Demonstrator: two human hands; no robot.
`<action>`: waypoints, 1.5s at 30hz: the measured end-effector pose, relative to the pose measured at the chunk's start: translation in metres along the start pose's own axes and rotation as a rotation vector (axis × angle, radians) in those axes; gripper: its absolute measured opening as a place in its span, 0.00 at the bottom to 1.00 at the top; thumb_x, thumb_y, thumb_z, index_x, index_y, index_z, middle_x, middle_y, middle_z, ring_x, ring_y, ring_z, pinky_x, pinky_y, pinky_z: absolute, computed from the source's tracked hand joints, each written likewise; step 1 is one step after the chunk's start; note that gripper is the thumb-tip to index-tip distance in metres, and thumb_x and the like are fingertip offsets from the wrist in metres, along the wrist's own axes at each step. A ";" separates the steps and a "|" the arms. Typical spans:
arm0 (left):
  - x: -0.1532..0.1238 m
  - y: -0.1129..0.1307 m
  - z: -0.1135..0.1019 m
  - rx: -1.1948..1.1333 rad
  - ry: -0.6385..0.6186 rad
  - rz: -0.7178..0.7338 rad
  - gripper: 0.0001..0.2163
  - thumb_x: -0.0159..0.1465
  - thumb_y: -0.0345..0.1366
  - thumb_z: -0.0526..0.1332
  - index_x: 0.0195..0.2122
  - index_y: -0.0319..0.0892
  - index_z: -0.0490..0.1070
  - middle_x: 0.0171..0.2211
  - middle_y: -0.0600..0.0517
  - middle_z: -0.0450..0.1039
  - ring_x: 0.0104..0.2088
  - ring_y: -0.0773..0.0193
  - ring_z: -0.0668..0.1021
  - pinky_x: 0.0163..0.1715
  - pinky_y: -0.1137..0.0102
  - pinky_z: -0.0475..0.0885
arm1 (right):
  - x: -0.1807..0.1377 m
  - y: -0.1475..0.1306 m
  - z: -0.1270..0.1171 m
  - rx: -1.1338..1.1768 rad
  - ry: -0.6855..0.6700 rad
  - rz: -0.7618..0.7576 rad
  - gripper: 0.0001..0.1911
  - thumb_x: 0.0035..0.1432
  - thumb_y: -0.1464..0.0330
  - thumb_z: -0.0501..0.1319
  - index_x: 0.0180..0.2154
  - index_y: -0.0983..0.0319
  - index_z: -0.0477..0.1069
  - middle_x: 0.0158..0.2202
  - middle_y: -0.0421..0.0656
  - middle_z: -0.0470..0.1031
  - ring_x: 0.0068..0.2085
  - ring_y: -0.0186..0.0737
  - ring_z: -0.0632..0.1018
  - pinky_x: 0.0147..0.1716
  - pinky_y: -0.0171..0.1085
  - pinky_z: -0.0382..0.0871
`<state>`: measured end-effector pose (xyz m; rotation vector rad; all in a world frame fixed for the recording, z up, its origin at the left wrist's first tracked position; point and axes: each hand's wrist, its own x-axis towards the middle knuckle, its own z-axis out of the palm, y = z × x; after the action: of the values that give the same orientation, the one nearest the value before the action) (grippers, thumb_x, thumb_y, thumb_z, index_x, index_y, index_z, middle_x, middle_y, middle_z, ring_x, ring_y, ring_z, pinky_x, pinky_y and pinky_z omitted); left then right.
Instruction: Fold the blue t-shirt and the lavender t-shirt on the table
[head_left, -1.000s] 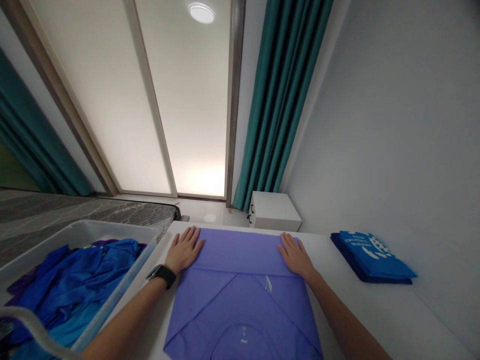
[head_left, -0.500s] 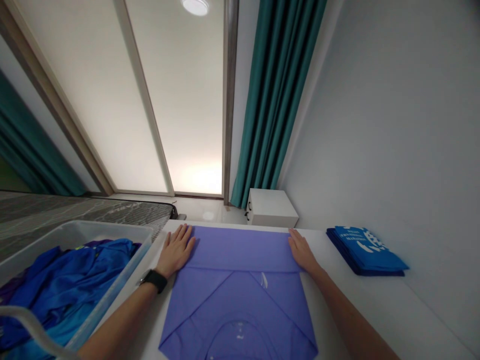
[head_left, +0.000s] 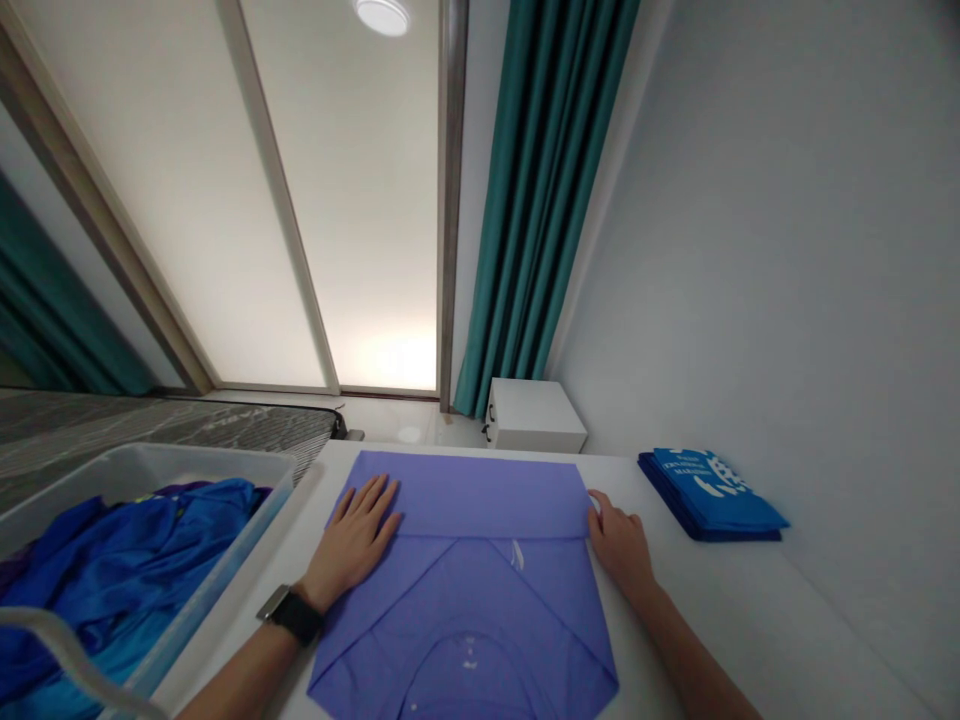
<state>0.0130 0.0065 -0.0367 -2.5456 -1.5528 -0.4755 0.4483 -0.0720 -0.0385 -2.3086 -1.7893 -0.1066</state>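
Observation:
A purple T-shirt [head_left: 480,590] lies face down to the table or folded flat, its bottom band turned over at the far side and its sides folded in at a slant. The neckline faces me at the lower edge of the view. My left hand [head_left: 358,530] rests palm down on the shirt's left edge, fingers stretched out, a dark-strapped watch [head_left: 291,612] on its wrist. At the right edge of the folded band, my right hand [head_left: 621,540] has its fingers curled in, thumb and forefinger at the fabric's edge.
A clear plastic bin [head_left: 247,555] of crumpled blue and purple clothes [head_left: 150,560] stands at the left. Folded blue garments [head_left: 712,492] are stacked on the white table [head_left: 720,620] by the wall. Beyond the table is a small white cabinet [head_left: 534,415].
My left hand has come nearer along the shirt's left edge. My right hand has slid down the right edge, and its fingers have gone from stretched out to curled.

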 end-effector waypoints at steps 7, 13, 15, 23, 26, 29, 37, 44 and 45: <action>0.001 0.001 -0.002 0.004 0.007 0.002 0.25 0.71 0.48 0.46 0.65 0.45 0.59 0.65 0.47 0.60 0.65 0.55 0.62 0.64 0.53 0.54 | 0.000 0.002 0.005 0.075 0.037 -0.060 0.24 0.66 0.70 0.42 0.60 0.65 0.62 0.44 0.51 0.78 0.44 0.46 0.78 0.45 0.43 0.62; -0.001 0.001 -0.001 0.007 0.008 0.006 0.25 0.70 0.48 0.47 0.65 0.45 0.59 0.65 0.47 0.59 0.65 0.55 0.62 0.64 0.53 0.53 | 0.002 0.010 0.012 0.095 0.040 -0.092 0.23 0.65 0.71 0.43 0.57 0.64 0.65 0.52 0.51 0.75 0.51 0.46 0.75 0.48 0.43 0.62; 0.001 0.000 -0.001 0.010 0.012 0.009 0.25 0.70 0.49 0.47 0.65 0.45 0.60 0.65 0.47 0.60 0.65 0.54 0.63 0.64 0.53 0.53 | 0.004 0.010 0.011 0.078 0.064 -0.109 0.22 0.64 0.71 0.44 0.54 0.65 0.67 0.50 0.51 0.75 0.50 0.46 0.74 0.47 0.42 0.63; 0.018 -0.008 -0.013 -0.007 0.018 0.004 0.23 0.70 0.45 0.48 0.64 0.43 0.61 0.62 0.45 0.64 0.63 0.53 0.66 0.63 0.53 0.57 | 0.028 -0.012 -0.012 0.024 0.121 -0.175 0.21 0.66 0.71 0.44 0.53 0.64 0.69 0.45 0.50 0.74 0.47 0.45 0.73 0.47 0.40 0.62; 0.009 0.002 -0.012 -0.026 0.038 0.082 0.23 0.70 0.46 0.49 0.65 0.45 0.60 0.63 0.46 0.64 0.63 0.55 0.65 0.63 0.55 0.57 | 0.025 -0.013 -0.013 -0.009 0.108 -0.077 0.21 0.67 0.71 0.44 0.54 0.64 0.68 0.48 0.50 0.75 0.48 0.45 0.74 0.46 0.40 0.62; -0.003 0.009 -0.006 -0.047 0.047 0.117 0.23 0.70 0.45 0.49 0.64 0.46 0.60 0.62 0.47 0.65 0.62 0.55 0.66 0.63 0.56 0.57 | 0.013 -0.009 -0.008 -0.051 0.073 -0.033 0.21 0.67 0.71 0.44 0.55 0.65 0.67 0.47 0.50 0.75 0.47 0.45 0.75 0.44 0.39 0.62; -0.008 0.006 -0.007 -0.078 0.031 0.140 0.23 0.70 0.43 0.51 0.64 0.45 0.60 0.63 0.46 0.63 0.63 0.54 0.65 0.63 0.52 0.58 | -0.005 -0.009 0.006 -0.064 0.071 -0.008 0.21 0.68 0.68 0.44 0.57 0.65 0.65 0.51 0.53 0.75 0.48 0.47 0.76 0.47 0.42 0.63; -0.018 0.035 -0.029 -0.114 -0.077 0.327 0.26 0.71 0.43 0.50 0.69 0.47 0.47 0.68 0.48 0.52 0.66 0.55 0.59 0.65 0.53 0.56 | -0.005 -0.002 0.019 0.026 0.098 -0.052 0.24 0.66 0.69 0.41 0.57 0.66 0.64 0.54 0.53 0.73 0.51 0.48 0.75 0.48 0.46 0.64; -0.019 0.037 -0.030 -0.117 -0.081 0.341 0.27 0.71 0.43 0.50 0.70 0.47 0.46 0.68 0.48 0.52 0.66 0.56 0.59 0.65 0.53 0.56 | -0.006 -0.002 0.019 0.039 0.102 -0.052 0.24 0.66 0.69 0.41 0.57 0.66 0.64 0.55 0.53 0.73 0.52 0.48 0.75 0.48 0.46 0.64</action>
<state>0.0315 -0.0346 -0.0120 -2.8719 -1.1033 -0.4356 0.4434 -0.0726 -0.0578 -2.1888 -1.7856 -0.1927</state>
